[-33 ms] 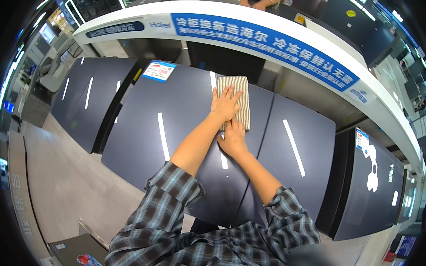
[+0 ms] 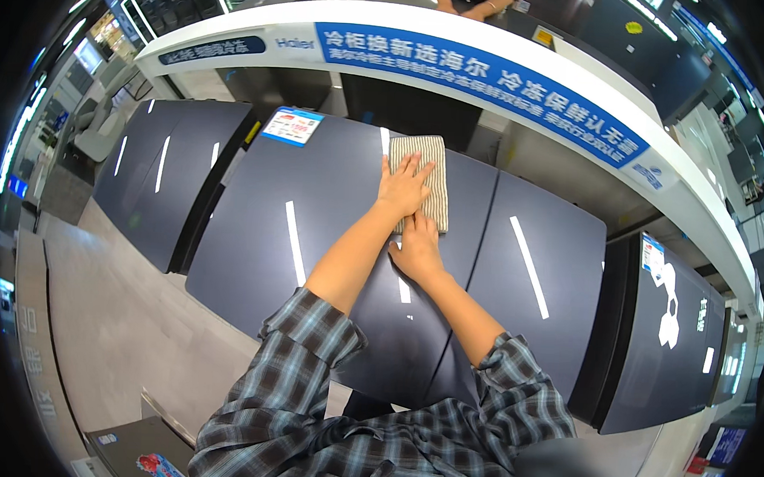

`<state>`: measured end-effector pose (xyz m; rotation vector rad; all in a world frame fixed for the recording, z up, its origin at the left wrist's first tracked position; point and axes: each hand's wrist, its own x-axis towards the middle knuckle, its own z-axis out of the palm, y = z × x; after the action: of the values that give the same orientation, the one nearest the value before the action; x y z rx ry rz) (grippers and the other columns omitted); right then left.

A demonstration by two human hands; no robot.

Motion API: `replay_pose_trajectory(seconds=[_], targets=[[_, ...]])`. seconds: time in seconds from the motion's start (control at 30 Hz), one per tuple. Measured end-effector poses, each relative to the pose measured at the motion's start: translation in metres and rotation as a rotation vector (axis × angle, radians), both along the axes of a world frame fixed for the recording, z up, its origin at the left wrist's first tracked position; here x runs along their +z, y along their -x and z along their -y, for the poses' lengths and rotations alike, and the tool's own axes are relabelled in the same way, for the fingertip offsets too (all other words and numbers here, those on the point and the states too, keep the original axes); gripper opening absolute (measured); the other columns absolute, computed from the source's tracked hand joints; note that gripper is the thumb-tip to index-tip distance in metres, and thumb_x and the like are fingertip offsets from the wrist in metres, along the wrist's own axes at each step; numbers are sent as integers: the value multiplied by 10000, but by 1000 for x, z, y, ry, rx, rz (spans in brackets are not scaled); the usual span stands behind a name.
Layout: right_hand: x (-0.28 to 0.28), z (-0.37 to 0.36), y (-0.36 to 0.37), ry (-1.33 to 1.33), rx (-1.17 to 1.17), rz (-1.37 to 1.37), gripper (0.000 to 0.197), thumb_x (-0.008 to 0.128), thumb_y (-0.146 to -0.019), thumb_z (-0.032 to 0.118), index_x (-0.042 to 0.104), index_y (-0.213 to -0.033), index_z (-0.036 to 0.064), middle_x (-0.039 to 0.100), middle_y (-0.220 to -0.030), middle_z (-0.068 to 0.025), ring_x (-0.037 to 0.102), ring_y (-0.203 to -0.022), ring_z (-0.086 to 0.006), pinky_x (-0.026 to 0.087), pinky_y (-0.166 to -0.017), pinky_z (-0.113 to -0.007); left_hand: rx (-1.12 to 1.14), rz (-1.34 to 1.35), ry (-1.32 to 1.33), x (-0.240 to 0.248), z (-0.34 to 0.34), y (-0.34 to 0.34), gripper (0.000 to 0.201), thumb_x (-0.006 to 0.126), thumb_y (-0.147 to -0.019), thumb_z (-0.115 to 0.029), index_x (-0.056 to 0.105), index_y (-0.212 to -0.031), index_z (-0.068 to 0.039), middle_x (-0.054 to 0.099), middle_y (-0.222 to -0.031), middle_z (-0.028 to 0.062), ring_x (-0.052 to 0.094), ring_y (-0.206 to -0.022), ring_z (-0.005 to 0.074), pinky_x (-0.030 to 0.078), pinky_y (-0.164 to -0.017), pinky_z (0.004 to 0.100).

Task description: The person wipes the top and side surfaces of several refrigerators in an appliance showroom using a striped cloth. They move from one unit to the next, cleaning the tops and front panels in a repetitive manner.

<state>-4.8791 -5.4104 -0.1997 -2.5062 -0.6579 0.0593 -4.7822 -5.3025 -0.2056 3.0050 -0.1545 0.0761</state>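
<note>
A folded cloth (image 2: 436,183) with thin beige and dark stripes lies on the glossy dark blue-grey lid (image 2: 256,190) of a chest freezer, near its far edge. My left hand (image 2: 404,187) rests flat on the cloth with its fingers spread. Just nearer, my right hand (image 2: 419,249) has its outstretched fingers on the cloth's near end, and its thumb points out to the left. The fingertips of the right hand come close to the left hand. Beneath both hands, part of the cloth is hidden.
A price card (image 2: 291,127) lies at the lid's far left corner. Beyond stands a white curved frame with a blue banner (image 2: 482,89). More dark freezers flank this one on the left (image 2: 167,178) and right (image 2: 663,336). Another person's arms (image 2: 477,6) show at the top.
The freezer lid and banner sit slightly further right in the picture. Both hands and the cloth keep almost the same place in view, so they lie slightly further left on the lid.
</note>
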Motion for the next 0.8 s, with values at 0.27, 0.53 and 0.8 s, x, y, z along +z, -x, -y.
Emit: replay_pose_trajectory(seconds=[0.27, 0.53, 0.8], targets=[[-7, -143, -7, -76, 143, -54, 793, 679, -737, 95, 304, -1409, -99, 281, -1491, -253, 331, -1296, -382, 288, -1126, -437, 126, -66, -212, 2, -148, 5, 617, 410, -956, -348, 220, -1541, -299, 216, -1604, 60, 183, -1483, 196, -47, -1155, 611], [-13, -232, 12, 22, 328, -74, 867, 672, -779, 165, 212, -1471, -80, 212, -1542, -265, 183, -1438, -387, 182, -1196, -404, 330, -34, -111, -16, -265, 49, 617, 423, -939, -322, 263, -1532, -262, 244, -1591, 93, 211, -1475, 214, 7, -1157, 613], [-9, -293, 50, 27, 509, -75, 784, 663, -806, 257, 324, -1431, -72, 335, -1470, -263, 319, -1360, -380, 263, -1149, -406, 422, -55, -68, -28, -343, 106, 639, 436, -920, -259, 253, -1532, -236, 230, -1592, 110, 209, -1474, 241, 94, -1178, 566]])
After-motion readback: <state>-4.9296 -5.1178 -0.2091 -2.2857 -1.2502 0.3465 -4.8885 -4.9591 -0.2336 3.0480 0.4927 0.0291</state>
